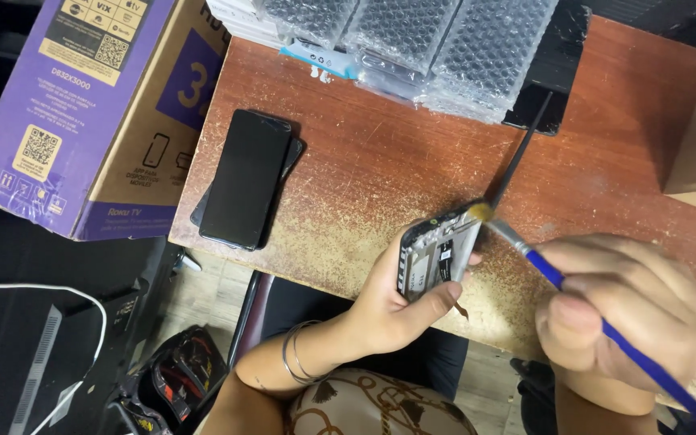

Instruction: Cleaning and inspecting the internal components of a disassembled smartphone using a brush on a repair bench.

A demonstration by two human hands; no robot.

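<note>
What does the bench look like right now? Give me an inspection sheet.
Surface: worn reddish-brown wooden table, scuffed pale near the front edge.
Job's things: opened phone frame; blue-handled brush, bristles on the frame's top corner.
Clutter: dark phone stack; bubble-wrapped packs; thin black tool.
Grippers: left hand holds the frame; right hand grips the brush.
Cables: white cable on the floor at left.
Surroundings: purple and brown cardboard box; dark bag below.
</note>
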